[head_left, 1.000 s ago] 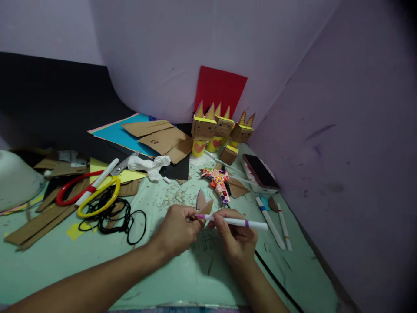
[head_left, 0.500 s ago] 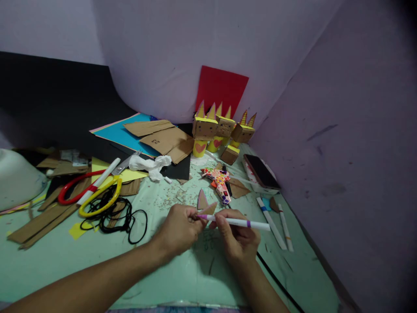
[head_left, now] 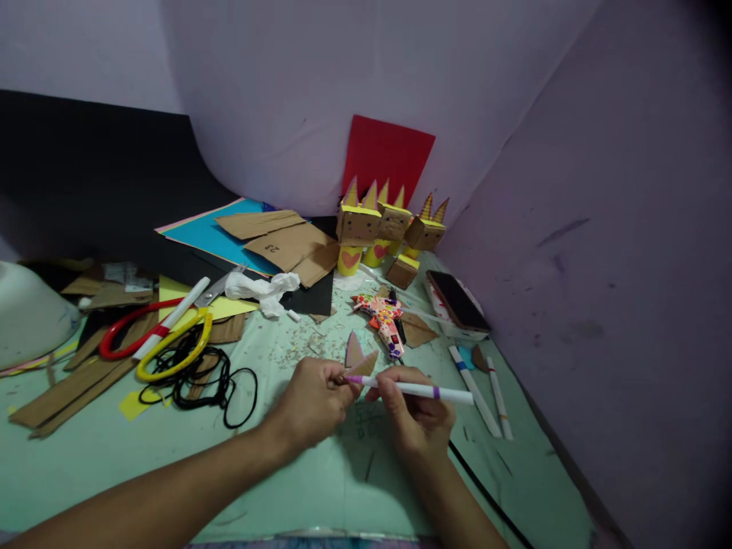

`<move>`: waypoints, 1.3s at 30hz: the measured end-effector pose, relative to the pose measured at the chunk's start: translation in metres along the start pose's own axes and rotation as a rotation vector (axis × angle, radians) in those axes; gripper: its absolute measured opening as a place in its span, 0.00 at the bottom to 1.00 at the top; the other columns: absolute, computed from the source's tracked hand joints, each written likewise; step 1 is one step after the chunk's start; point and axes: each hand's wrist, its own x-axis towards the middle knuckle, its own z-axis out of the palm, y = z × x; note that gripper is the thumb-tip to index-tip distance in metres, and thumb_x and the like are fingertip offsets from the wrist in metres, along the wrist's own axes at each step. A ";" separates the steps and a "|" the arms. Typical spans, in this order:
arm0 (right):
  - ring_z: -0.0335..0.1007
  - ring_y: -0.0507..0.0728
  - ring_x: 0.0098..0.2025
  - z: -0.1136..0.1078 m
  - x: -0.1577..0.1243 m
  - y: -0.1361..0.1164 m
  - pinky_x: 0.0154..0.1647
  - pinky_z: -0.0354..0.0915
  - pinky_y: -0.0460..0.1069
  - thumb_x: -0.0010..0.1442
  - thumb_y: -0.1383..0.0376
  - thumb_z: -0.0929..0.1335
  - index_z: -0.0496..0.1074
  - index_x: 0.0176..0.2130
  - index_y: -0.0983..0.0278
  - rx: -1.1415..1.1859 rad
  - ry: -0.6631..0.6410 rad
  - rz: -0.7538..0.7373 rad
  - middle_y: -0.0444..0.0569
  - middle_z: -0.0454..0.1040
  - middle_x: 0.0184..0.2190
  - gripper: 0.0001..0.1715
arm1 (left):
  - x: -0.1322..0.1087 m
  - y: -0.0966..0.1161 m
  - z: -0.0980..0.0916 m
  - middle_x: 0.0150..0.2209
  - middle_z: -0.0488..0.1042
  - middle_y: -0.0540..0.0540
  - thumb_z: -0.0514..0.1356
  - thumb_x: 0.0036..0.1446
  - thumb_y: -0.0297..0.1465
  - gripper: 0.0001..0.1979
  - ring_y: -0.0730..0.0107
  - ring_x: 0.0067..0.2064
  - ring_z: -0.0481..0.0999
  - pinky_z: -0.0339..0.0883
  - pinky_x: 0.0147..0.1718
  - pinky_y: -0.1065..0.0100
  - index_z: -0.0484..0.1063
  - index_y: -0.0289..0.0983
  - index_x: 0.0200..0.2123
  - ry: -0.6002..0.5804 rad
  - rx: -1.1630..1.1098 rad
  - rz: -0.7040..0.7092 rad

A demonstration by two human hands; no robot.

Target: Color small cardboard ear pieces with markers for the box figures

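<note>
My left hand (head_left: 320,400) pinches a small pointed cardboard piece (head_left: 366,367) above the green table. In my right hand (head_left: 420,408) lies a white marker (head_left: 420,390) with a purple band, held nearly level. Its purple tip reaches the cardboard by my left fingers; whether it touches cannot be made out. Just behind is a second cardboard triangle (head_left: 353,351) with a purple edge. Beyond that rests a flower-patterned glue gun (head_left: 386,320), its black cord running under my right arm.
Cardboard figures (head_left: 358,226) with horns stand at the back, before red paper (head_left: 389,156). A phone (head_left: 457,300) and capped markers (head_left: 474,393) lie to the right. Scissors (head_left: 177,343), black cord (head_left: 197,389) and cardboard strips (head_left: 69,396) crowd the left.
Both hands stay almost in place, with the marker still at the cardboard piece. The whole view has shifted very slightly.
</note>
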 end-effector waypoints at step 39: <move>0.68 0.53 0.23 -0.009 0.008 -0.002 0.24 0.62 0.48 0.57 0.66 0.66 0.71 0.26 0.63 -0.076 0.147 -0.033 0.44 0.71 0.20 0.08 | -0.001 0.003 -0.002 0.07 0.62 0.53 0.57 0.40 0.36 0.12 0.79 0.09 0.57 0.48 0.09 0.77 0.63 0.36 0.12 0.005 -0.090 -0.085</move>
